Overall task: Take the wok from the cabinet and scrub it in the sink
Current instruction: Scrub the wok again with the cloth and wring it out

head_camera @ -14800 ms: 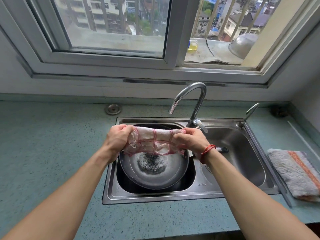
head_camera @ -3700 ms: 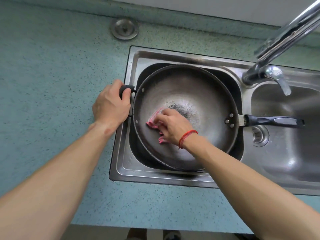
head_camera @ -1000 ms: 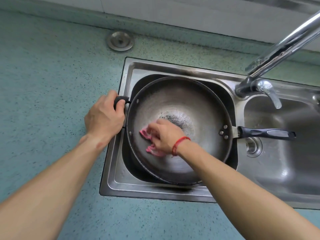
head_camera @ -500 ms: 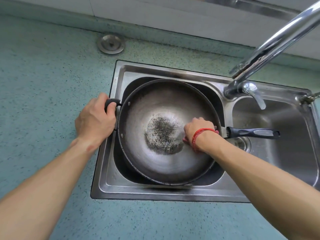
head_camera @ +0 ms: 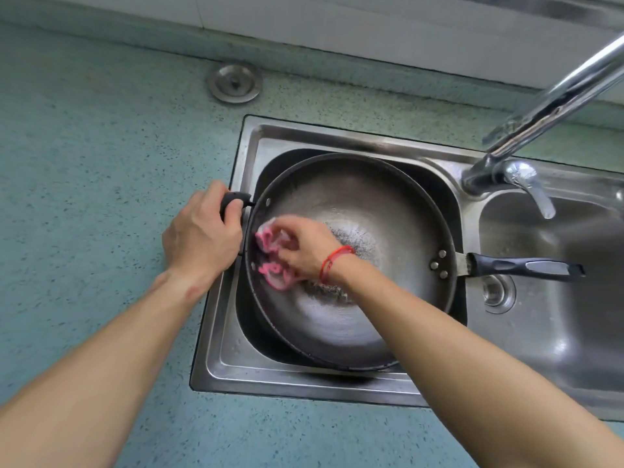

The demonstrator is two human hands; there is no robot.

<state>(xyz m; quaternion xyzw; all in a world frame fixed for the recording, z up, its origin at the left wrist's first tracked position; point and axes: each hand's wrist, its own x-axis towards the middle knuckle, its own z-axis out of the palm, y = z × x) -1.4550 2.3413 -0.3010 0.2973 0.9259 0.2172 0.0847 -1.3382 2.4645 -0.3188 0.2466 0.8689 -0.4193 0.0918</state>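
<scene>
**Inspector:** Where is the work piece located?

**Assessor:** The tabletop (head_camera: 84, 163) is recorded across the left and lower frame. The sink (head_camera: 304, 383) is set into it at centre and right. The wok (head_camera: 371, 204) is seated in the basin at frame centre, which is almost filled by it. Its long handle (head_camera: 523, 266) is laid out over the basin at the right edge.

**Inspector:** And the hands?

**Assessor:** The left hand (head_camera: 199, 238) is closed round the small side handle (head_camera: 234, 199) at centre left. The right hand (head_camera: 304, 251) is curled on a pink-and-white cloth (head_camera: 270, 261), which is pressed against the wok's inner wall on its left side.

**Inspector:** How is the step to be done well?

**Assessor:** Scrubbing is judged to be in progress. A dark speckled patch (head_camera: 358, 241) is noted at the wok's bottom, partly hidden by the right hand, so firm short circles there are advised. The side handle should be held fast, so that the wok is not rocked.

**Inspector:** What of edges and open room?

**Assessor:** Little gap is observed between the wok rim and the basin wall, so tilting is judged to be restricted. The faucet (head_camera: 540, 109) is placed at upper right, apart from the scrubbing arm. Open room is found over the right-edge basin and on the tabletop at left. A round metal cap (head_camera: 234, 83) is noted at upper centre, well apart from the work.
</scene>
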